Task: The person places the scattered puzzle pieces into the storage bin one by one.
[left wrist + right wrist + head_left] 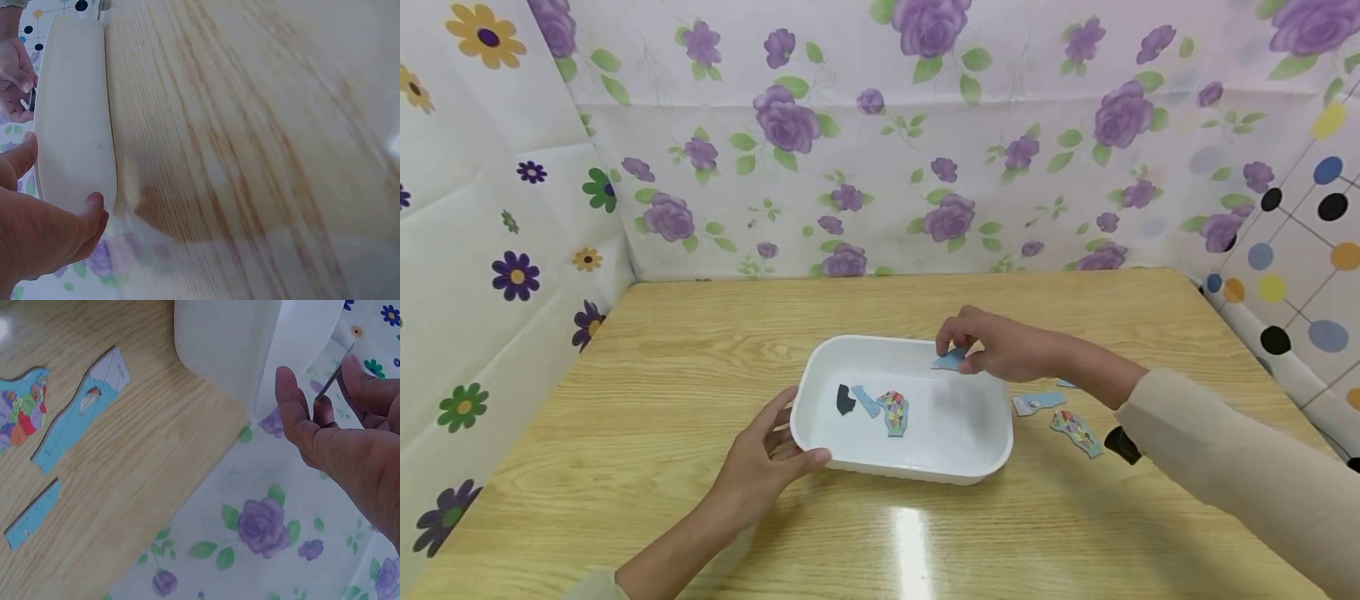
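A white plastic tray [917,471] stands on the table, holding a black puzzle piece [846,400], a narrow blue one [866,402] and a multicoloured map piece [895,412]. My left hand [760,454] grips the tray's left end, thumb by the front rim and fingers along the outer side. Over the tray's back right part, my right hand [1000,343] pinches a light blue puzzle piece [950,360] between thumb and fingers. In the right wrist view this piece shows edge-on as a thin dark line.
Right of the tray lie a blue map piece [1040,402], a multicoloured map piece [1077,433] and a black piece [1122,446], partly under the right sleeve. A small blue piece [32,514] lies near them. Flowered cloth [865,167] hangs behind the wooden table [685,358].
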The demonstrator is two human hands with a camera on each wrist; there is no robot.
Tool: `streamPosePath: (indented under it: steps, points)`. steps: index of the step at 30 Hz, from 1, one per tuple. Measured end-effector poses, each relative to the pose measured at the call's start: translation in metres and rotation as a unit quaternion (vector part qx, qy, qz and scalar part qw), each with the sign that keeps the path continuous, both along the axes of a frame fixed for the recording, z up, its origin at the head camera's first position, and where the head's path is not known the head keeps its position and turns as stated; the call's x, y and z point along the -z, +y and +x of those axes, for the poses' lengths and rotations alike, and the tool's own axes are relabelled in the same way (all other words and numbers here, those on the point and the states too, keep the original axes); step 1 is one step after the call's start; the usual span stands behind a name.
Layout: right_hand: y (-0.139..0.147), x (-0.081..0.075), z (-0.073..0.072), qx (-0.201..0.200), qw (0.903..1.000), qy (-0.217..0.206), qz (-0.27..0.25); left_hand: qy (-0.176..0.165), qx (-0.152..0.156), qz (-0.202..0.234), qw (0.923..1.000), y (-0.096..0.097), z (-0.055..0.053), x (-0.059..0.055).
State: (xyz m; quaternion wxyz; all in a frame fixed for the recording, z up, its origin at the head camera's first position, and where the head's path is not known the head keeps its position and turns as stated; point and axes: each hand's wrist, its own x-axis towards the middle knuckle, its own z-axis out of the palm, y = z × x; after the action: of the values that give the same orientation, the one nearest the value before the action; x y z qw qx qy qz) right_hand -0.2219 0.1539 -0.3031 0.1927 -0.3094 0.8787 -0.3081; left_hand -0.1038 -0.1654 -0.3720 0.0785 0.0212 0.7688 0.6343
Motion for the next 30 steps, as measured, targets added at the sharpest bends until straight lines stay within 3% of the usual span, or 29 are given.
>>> streamPosePath:
  steps: [17, 30]
  points:
    - [-0.027, 0.010, 0.006, -0.031, 0.9989, 0.012, 0.033, 0.004, 0.004, 0.008, 1.0000, -0.001, 0.001, 0.001]
    - [-0.041, 0.020, 0.005, -0.038, 0.9942, 0.012, 0.100, 0.005, 0.004, 0.018, 0.9998, -0.002, 0.000, 0.001]
